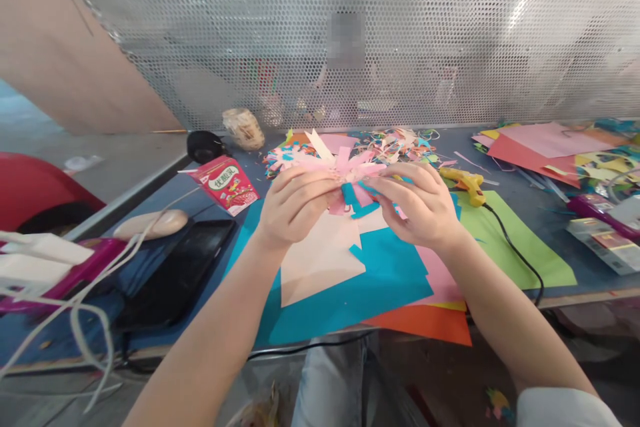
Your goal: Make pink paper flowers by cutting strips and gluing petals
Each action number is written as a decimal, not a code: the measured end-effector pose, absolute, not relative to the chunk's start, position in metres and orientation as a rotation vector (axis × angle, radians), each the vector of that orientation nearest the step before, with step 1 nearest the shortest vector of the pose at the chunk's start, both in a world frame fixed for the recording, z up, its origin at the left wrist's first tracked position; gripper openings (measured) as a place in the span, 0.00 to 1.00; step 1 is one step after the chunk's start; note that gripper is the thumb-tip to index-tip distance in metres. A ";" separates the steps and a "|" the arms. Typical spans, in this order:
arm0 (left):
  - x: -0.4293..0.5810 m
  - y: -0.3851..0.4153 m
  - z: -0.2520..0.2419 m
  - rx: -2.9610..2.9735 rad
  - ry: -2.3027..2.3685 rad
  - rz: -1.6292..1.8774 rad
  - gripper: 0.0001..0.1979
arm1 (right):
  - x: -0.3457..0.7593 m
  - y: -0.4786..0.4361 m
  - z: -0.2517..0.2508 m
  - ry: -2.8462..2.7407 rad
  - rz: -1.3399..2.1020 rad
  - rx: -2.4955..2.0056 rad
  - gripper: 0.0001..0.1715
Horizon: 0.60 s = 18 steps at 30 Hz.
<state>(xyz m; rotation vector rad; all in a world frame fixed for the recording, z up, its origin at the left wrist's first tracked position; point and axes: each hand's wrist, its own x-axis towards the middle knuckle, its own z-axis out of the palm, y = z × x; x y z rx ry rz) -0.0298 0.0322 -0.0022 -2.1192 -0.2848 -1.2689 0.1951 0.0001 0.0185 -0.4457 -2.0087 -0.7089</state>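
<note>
Between my two hands is a pink paper flower [345,162] made of loose paper strips. My left hand [301,202] pinches its left side, with the fingertips bent around the strips. My right hand [419,201] closes on its right side, thumb and fingers pressed together. Blue paper strips [354,201] hang below the flower, between the hands. Under them lie a cut pale pink sheet [320,267] and a larger blue sheet [390,267]. Just beyond the right hand rests a yellow glue gun [466,184] on a green sheet [515,240].
A perforated metal panel [280,27] closes off the back. At left are a red drink carton [226,184], a black tablet-like device [175,270] and white cables [95,280]. Paper scraps [400,145] pile up behind; coloured sheets [540,157] lie at right.
</note>
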 end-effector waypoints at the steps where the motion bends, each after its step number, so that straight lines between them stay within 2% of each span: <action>1: -0.030 0.032 -0.002 -2.117 -0.293 -1.270 0.07 | 0.195 0.000 0.019 -2.002 -0.707 -0.452 0.29; 8: -0.025 0.033 -0.002 -2.122 -0.331 -1.363 0.07 | 0.195 0.000 0.018 -2.034 -0.663 -0.481 0.24; 14: -0.015 0.039 -0.006 -2.269 -0.849 -1.863 0.04 | 0.198 0.001 0.015 -1.884 -0.376 -0.507 0.26; 18: -0.010 0.043 -0.009 -2.502 -1.078 -2.134 0.10 | 0.196 0.005 0.014 -1.763 -0.124 -0.632 0.26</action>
